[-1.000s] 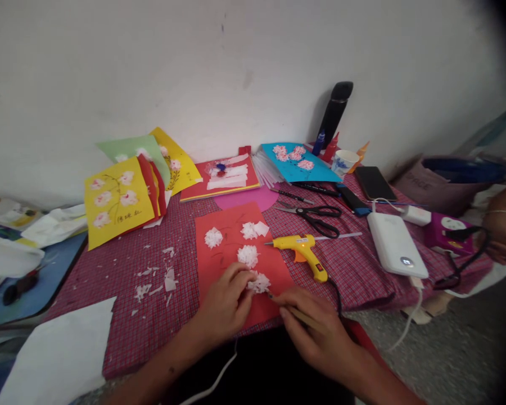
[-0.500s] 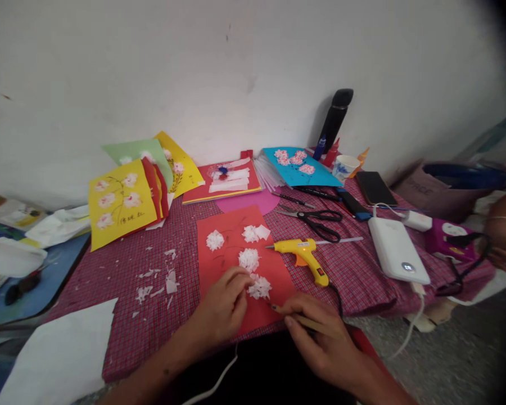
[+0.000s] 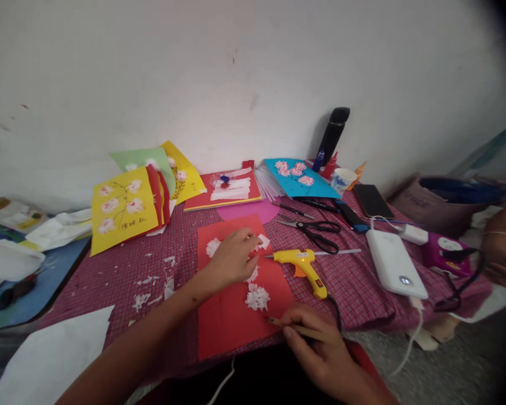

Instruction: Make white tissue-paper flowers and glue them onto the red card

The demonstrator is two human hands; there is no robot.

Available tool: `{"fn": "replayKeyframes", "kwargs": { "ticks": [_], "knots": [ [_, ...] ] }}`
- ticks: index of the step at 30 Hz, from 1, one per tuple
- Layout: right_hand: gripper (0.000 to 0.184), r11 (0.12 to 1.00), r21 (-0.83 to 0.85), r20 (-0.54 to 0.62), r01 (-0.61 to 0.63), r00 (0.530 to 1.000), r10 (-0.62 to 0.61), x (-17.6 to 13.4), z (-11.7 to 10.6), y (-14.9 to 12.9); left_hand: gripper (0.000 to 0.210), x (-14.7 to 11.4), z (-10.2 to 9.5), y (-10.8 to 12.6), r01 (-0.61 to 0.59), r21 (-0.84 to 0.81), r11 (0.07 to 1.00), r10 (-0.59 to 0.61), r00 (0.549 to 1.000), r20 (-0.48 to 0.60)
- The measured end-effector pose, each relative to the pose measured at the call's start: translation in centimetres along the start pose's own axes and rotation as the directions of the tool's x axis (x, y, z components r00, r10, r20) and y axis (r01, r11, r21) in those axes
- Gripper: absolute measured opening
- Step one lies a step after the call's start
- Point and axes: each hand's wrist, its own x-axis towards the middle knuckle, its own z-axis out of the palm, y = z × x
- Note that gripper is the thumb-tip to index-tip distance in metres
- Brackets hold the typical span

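My left hand (image 3: pixel 235 256) reaches over the red sheet (image 3: pixel 231 332), fingers apart and slightly curled, its fingertips beside a small stack of white paper pieces (image 3: pixel 263 242). It covers part of the sheet and some of the crumpled white paper flowers. One paper flower (image 3: pixel 257 297) shows fully below the hand, another (image 3: pixel 213 247) to its left. Held in my right hand (image 3: pixel 322 349) is a thin tan wooden stick (image 3: pixel 306 331) with a dark tip; whether it is a pencil or a brush I cannot tell. Its tip is low over the sheet's lower right edge.
A yellow glue gun (image 3: pixel 299 259) lies right of the sheet, its nozzle at the sheet's edge. Beyond are black scissors (image 3: pixel 316 229), a blue card (image 3: pixel 303 177) and a paper cup (image 3: pixel 343 180). A white power bank (image 3: pixel 394 264) sits right; yellow flower cards (image 3: pixel 124 208) stand left. Another person's hand (image 3: pixel 504 253) is far right.
My left hand has moved up the red sheet from the lower flower to the white paper pieces. My right hand keeps the stick, nearly in place. The view has tilted slightly.
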Motion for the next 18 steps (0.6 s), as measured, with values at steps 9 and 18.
{"fn": "replayKeyframes", "kwargs": {
  "ticks": [9, 18],
  "knots": [
    [0.011, 1.0, 0.0, -0.01, 0.024, 1.0, -0.024, -0.2, 0.2, 0.4, 0.012, 3.4, 1.8, -0.1, -0.035, 0.187, 0.982, 0.018, 0.996, 0.091],
    [0.011, 1.0, 0.006, -0.021, 0.031, 0.999, -0.031, 0.0, 0.1, 0.1, 0.02, 4.8, 1.9, -0.3, -0.014, 0.029, 0.999, 0.011, 0.997, 0.072]
  ]
}}
